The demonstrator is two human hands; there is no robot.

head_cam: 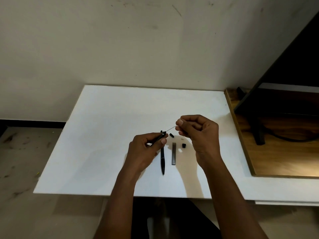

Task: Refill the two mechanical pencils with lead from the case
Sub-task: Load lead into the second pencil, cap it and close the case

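Lead (170, 128) tip at pencil (158, 139) end, mid-desk (112, 118).
Gripping pencil with left hand (146, 149), pinching lead with right hand (198, 133), well apart from desk edges.

Left grip (145, 150) curled tight, right grip (198, 135) pinching, both raised

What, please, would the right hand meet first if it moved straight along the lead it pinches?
Most likely the top end of the pencil that the left hand grips; the lead points at it, though depth is unclear.
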